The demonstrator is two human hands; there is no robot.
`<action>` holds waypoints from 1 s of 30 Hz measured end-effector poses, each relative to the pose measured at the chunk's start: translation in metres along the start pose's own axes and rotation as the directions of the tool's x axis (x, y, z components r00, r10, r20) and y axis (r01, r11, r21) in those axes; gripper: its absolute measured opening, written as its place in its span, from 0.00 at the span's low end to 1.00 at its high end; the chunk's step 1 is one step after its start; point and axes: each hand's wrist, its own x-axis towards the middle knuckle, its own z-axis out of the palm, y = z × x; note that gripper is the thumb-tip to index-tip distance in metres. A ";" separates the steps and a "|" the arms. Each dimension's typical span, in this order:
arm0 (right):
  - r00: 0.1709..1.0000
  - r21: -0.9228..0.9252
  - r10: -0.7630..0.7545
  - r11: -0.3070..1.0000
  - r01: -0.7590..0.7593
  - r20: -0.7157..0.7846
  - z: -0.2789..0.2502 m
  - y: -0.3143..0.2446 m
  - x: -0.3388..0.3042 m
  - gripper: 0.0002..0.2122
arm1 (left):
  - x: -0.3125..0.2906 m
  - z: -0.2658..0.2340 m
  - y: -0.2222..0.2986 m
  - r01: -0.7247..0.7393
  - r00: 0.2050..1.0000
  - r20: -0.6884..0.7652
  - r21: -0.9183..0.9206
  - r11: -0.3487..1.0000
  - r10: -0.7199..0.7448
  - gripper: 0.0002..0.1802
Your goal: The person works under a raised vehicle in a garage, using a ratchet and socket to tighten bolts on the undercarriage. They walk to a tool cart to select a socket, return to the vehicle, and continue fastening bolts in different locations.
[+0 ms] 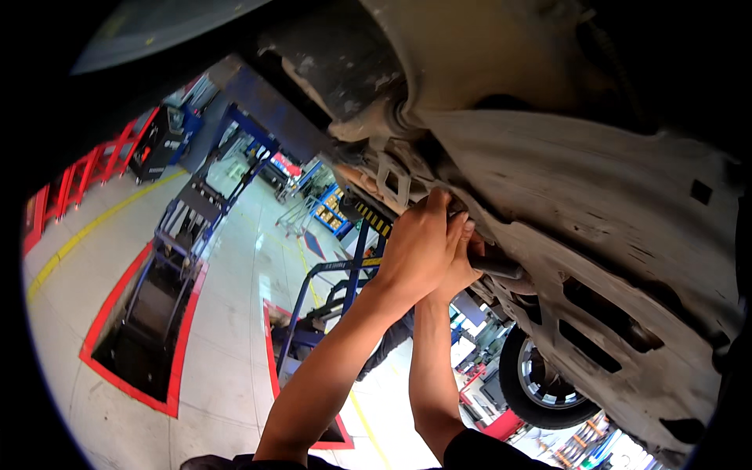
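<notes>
Both my arms reach up to the underside of a raised car. My left hand (419, 243) is closed at the edge of the grey underbody panel (564, 180), its fingertips hidden against the parts above. Pressed close beside it and partly behind it, my right hand (457, 274) is closed too, with its fingers curled upward. A dark rounded cylinder (503, 267) sticks out to the right of my right hand. I cannot tell whether that hand holds it or only lies near it. What sits between my fingers is hidden.
A car wheel (544, 380) hangs at the lower right. Blue lift frames (196, 211) stand over red-bordered floor pits (133, 345) on the left. Red racks (90, 168) and a dark tool cabinet (157, 145) stand farther left. A blue shelf (333, 210) holds yellow boxes.
</notes>
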 end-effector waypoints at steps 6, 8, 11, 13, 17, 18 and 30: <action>1.000 0.145 0.030 0.989 -0.031 0.007 -0.003 0.001 0.001 0.10 | 0.000 -0.002 -0.006 0.037 0.999 -0.018 -0.028 0.999 -0.038 0.07; 1.000 0.186 0.018 0.983 -0.013 -0.022 0.000 0.004 0.004 0.10 | -0.001 0.002 -0.009 -0.019 0.999 0.038 0.086 0.996 0.016 0.08; 0.998 0.164 0.064 0.984 -0.062 -0.007 -0.001 -0.001 0.004 0.11 | -0.001 0.002 -0.008 -0.010 1.000 0.029 0.000 1.000 0.010 0.10; 0.996 0.193 0.081 0.978 -0.085 0.026 -0.001 -0.009 0.002 0.11 | -0.002 0.006 -0.011 0.063 0.996 0.076 -0.089 0.994 -0.056 0.13; 0.993 0.202 0.031 0.978 -0.054 0.116 -0.007 -0.004 0.008 0.14 | 0.000 -0.002 -0.006 0.241 0.959 0.226 -0.344 0.908 -0.169 0.16; 0.994 0.213 0.035 0.975 -0.057 0.105 -0.006 -0.005 0.008 0.15 | 0.001 0.001 -0.008 0.236 0.962 0.215 -0.328 0.915 -0.171 0.16; 0.997 0.162 0.076 0.984 -0.070 -0.030 -0.002 -0.001 0.011 0.11 | -0.008 0.023 0.026 0.038 0.996 -0.086 0.365 0.930 -0.007 0.27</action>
